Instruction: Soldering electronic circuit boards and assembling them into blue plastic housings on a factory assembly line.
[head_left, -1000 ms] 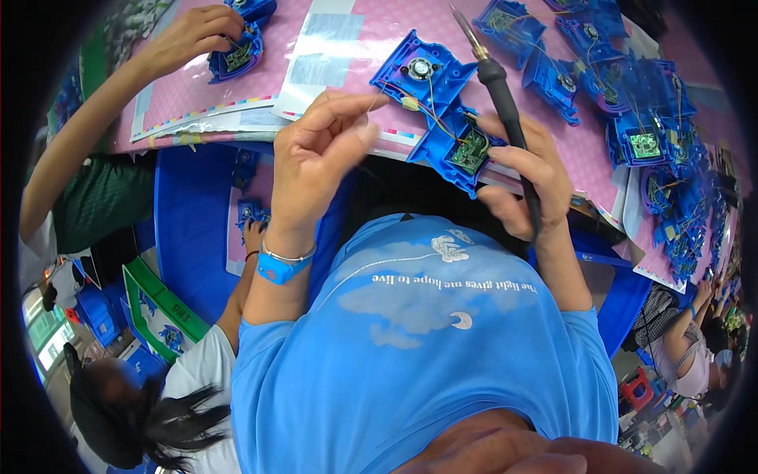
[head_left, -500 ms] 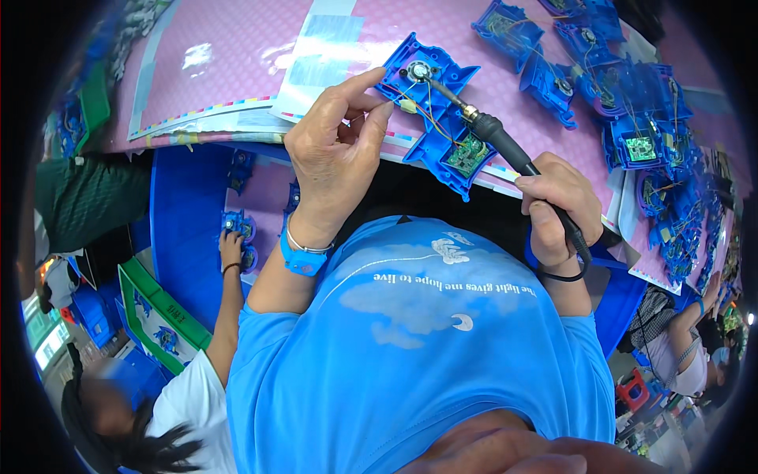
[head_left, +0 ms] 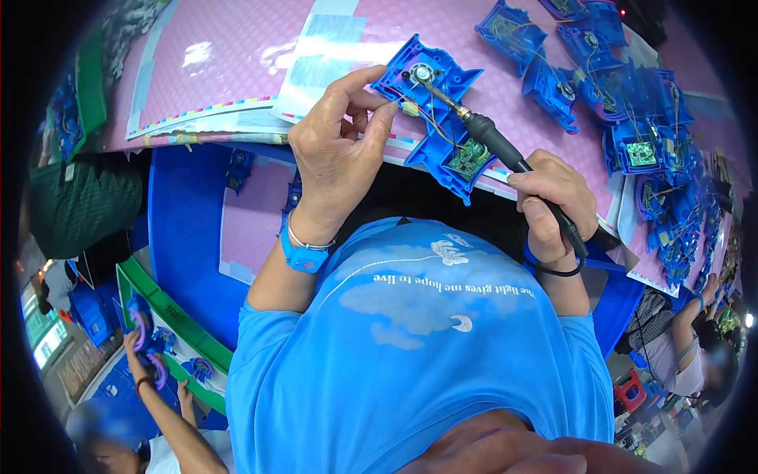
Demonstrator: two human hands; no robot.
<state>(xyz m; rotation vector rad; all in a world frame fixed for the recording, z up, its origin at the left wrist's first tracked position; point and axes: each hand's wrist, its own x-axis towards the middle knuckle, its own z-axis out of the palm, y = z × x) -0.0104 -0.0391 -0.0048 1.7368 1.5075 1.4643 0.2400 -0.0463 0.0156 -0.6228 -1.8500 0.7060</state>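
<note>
A blue plastic shell lies open at the table's near edge. A round speaker sits in its upper part, a green circuit board in its lower part, with thin wires and a pale connector between. My left hand is closed at the shell's left edge, index fingertip on its corner; the thumb pinches beside the wires, and any wire in that pinch is too small to see. My right hand grips a black-handled soldering iron. Its metal tip reaches down to the speaker's rim.
Several similar blue shells with wires and boards spread along the right of the pink-covered table, piled densely at far right. A blue bin stands below the table's left edge. At lower left, a co-worker's arm reaches beside a green-rimmed tray.
The iron's tip stays at the speaker, and both my hands have barely moved. The co-worker's hand has left the blue bin and now holds blue-and-purple parts over by the green-rimmed tray.
</note>
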